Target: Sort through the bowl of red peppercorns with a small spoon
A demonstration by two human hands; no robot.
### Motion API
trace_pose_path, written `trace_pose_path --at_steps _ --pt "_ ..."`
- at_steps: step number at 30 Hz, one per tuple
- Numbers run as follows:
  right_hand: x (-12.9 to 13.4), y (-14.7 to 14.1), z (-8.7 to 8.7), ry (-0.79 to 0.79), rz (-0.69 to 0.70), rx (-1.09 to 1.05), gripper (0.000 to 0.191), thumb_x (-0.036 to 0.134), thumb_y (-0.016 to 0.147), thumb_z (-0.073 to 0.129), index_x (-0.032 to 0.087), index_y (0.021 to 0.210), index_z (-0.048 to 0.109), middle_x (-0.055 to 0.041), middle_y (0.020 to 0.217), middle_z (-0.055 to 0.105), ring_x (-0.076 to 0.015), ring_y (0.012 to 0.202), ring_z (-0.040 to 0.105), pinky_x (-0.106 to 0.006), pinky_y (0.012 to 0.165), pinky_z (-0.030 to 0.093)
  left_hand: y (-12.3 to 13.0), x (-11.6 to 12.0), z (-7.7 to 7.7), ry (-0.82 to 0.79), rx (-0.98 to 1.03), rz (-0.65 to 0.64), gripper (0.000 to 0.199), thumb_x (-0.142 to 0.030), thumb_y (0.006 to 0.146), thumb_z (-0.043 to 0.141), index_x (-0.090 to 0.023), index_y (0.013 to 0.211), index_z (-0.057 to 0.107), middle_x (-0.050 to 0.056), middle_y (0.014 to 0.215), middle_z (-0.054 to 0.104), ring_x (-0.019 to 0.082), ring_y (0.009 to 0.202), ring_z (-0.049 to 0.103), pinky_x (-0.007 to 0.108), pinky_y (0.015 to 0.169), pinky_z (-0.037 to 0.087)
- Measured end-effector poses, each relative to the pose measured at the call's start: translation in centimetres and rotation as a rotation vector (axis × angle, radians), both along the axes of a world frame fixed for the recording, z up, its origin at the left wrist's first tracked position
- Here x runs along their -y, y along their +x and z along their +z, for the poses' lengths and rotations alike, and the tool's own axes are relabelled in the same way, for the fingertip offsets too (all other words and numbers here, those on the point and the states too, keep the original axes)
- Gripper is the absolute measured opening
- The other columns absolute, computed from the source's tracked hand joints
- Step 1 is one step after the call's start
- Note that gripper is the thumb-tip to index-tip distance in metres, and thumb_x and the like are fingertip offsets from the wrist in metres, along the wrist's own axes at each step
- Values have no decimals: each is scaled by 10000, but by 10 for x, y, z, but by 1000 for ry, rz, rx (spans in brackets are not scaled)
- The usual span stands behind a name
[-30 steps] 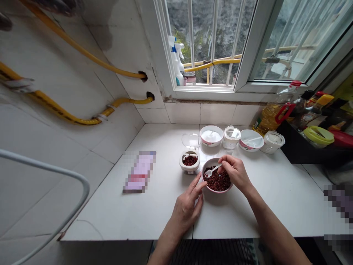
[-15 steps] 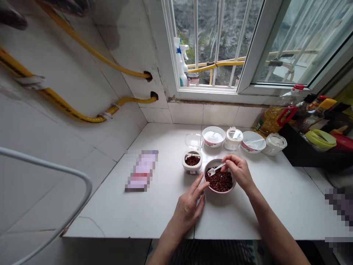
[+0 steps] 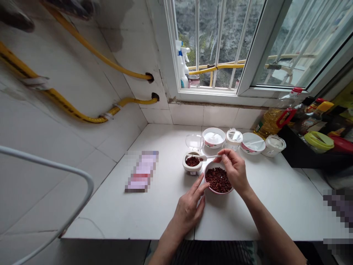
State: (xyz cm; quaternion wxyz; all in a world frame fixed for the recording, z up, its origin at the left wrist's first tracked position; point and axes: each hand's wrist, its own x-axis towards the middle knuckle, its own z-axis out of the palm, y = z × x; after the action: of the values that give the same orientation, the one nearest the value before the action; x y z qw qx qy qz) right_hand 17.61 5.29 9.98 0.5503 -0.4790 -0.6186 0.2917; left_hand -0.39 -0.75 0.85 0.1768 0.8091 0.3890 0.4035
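My right hand (image 3: 234,170) pinches the handle of a small white spoon (image 3: 211,157) above the far rim of a bowl (image 3: 219,179) of dark red peppercorn-like grains. The spoon's head, with a few grains on it, is at the right edge of a small white jar (image 3: 192,168), which holds the same grains and has its clear lid (image 3: 194,141) flipped back. My left hand (image 3: 190,206) rests beside the bowl, fingers apart, fingertips touching its left side.
Behind stand a bowl of white powder (image 3: 214,138), a white-lidded jar (image 3: 234,138), another bowl (image 3: 252,143) and another jar (image 3: 274,146). An oil bottle (image 3: 271,119) and condiments are at the right; a blurred purple packet (image 3: 143,171) lies left.
My right hand has lifted the spoon out of the bowl and moved it left and away from me, to the small jar's edge. My left hand has stayed in place.
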Motion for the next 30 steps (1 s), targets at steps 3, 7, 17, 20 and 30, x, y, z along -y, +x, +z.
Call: trace_pose_path --at_steps 3,7,17,20,30 --pt "1 -12 -4 278 27 288 156 189 956 452 219 978 604 -55 849 747 -207 808 694 -385 846 523 0 0 0 -5 -3 -2 548 -47 915 448 -254 1422 435 157 1537 446 154 900 732 290 810 614" --pt "1 -16 -9 448 123 599 261 84 906 402 217 989 612 -55 834 739 -209 772 664 -430 944 478 -1 0 1 -14 -14 3 532 -49 915 447 -257 1404 448 157 1533 452 159 892 733 294 803 614" --pt "4 23 -6 172 -63 429 181 169 864 471 247 794 618 -24 670 690 -234 772 646 -407 876 483 -1 0 1 -24 4 -13 494 -58 926 456 -248 1382 458 166 1520 466 152 898 732 291 812 614" --pt "3 25 -15 106 19 480 181 159 822 481 243 720 603 -29 697 698 -225 753 631 -394 847 484 -1 0 2 -24 4 -17 484 -61 926 459 -244 1374 461 167 1516 472 153 910 733 285 813 613" --pt "4 27 -12 -227 92 153 149 244 812 482 233 725 603 19 533 634 -173 556 596 -314 681 485 -1 0 2 -19 6 -13 479 -60 926 464 -242 1369 457 167 1522 465 156 922 735 279 804 619"
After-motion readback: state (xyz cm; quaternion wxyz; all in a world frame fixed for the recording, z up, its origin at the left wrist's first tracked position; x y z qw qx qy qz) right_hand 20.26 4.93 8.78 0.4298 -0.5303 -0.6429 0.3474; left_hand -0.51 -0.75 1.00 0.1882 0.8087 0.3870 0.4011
